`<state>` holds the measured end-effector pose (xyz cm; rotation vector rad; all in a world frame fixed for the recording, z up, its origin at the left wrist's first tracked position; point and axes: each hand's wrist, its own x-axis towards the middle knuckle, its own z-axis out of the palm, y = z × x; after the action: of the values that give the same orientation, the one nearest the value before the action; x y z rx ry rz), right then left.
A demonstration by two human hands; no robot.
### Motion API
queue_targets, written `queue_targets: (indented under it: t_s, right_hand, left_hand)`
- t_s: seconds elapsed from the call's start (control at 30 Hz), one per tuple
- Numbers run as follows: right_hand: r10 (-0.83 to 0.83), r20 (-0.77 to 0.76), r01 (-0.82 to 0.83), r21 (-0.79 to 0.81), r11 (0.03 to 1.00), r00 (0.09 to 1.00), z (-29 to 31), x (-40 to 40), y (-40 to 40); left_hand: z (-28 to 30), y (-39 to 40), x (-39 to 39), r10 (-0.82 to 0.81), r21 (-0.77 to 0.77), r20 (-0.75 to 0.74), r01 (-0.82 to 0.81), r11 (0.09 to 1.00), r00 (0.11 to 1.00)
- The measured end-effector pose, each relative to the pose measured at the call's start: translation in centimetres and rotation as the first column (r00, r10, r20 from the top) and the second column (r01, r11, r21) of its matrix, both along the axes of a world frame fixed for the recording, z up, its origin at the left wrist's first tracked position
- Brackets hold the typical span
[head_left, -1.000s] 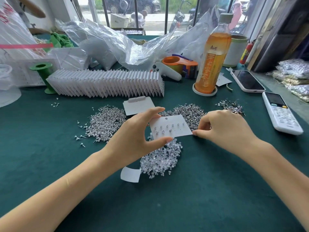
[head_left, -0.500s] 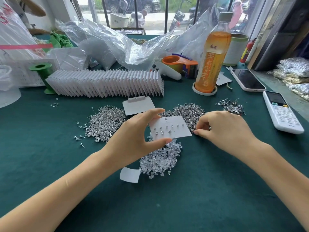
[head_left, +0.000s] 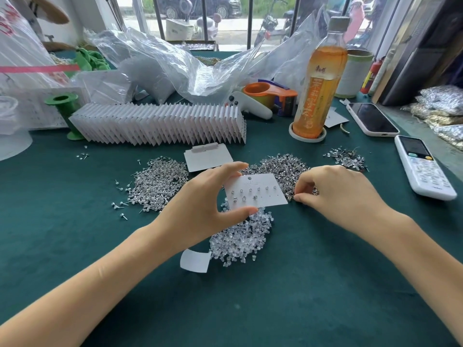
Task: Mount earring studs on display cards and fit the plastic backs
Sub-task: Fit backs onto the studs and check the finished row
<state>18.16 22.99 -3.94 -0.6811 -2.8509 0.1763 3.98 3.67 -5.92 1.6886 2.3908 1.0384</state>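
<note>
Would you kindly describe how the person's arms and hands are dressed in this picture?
Both forearms are bare as far as the frame shows, with no sleeves in view. The left hand and the right hand wear no gloves, and no rings, watch or bracelet are visible. The fingernails look short and unpainted.

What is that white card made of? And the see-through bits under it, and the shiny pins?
The card looks like thin matte paperboard: flat, white, with small punched holes. The backs seem to be clear soft plastic, since light passes through the glassy heap. The studs look like polished metal: silvery and glinting, though what kind of metal cannot be told.
</note>
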Motion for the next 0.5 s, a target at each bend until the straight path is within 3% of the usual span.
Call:
queue_targets:
  t_s: [0.27,0.4,0.5]
  right_hand:
    - [0.105,-0.212,-0.171,-0.323,0.931,0.972,2.0,0.6,0.7]
    - [0.13,-0.331,-0.257,-0.375,0.891,0.935,2.1,0.5,-0.9]
    - [0.182,-0.355,-0.301,-0.318,0.899,0.917,1.7,0.3,-2.3]
  left_hand:
    - [0.0,0.1,0.1,-0.01,0.002,-0.005,0.01,1.0,1.0]
    - [0.1,0.1,0.2,-0.013,-0.002,0.009,0.013,1.0,1.0]
    - [0.1,0.1,0.3,-0.014,0.0,0.005,0.014,1.0,1.0]
